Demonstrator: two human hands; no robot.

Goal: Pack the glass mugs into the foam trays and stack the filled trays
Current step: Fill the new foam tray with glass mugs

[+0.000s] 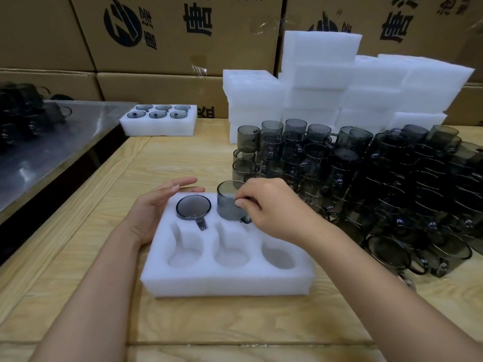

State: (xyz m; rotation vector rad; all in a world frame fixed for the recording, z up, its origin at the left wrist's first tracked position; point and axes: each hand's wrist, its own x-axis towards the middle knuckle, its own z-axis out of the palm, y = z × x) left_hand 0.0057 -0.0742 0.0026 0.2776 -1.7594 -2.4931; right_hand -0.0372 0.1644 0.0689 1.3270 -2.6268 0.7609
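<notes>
A white foam tray (230,280) with six round pockets lies on the wooden table in front of me. One smoky grey glass mug (193,208) sits sunk in the back-left pocket, its handle pointing toward me. My right hand (271,210) pinches the rim of a second grey mug (228,205), which stands upright and partly lowered into the back-middle pocket. My left hand (154,207) rests with straight fingers against the tray's left and back edge. The three front pockets are empty. The back-right pocket is hidden under my right hand.
A big pile of loose grey mugs (366,184) fills the table's right side. Stacks of white foam trays (326,87) rise behind it. A filled tray (158,128) sits far left. A metal table (52,142) carries more mugs, and cardboard boxes (177,35) line the back.
</notes>
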